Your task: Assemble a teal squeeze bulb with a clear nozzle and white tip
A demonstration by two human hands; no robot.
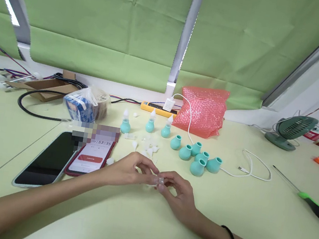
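My left hand (129, 169) and my right hand (178, 192) meet low over the pale green table (252, 220). Both pinch small clear plastic parts (158, 180) between their fingertips. Just beyond them lies a scatter of small white plastic tips (145, 146). Three teal bulbs with white tips fitted (150, 123) stand upright further back. Several bare teal bulbs (198, 158) are grouped to the right of those. A black band circles my right wrist.
Two phones (48, 160) lie at the left, one with its screen lit. A bag with a blue box (84, 106), cardboard and cables sit behind. Pink bubble wrap (203, 110), a yellow power strip (156, 109), a white cable (249, 167), a fan (290, 131) and a green screwdriver (316, 209) lie rightward.
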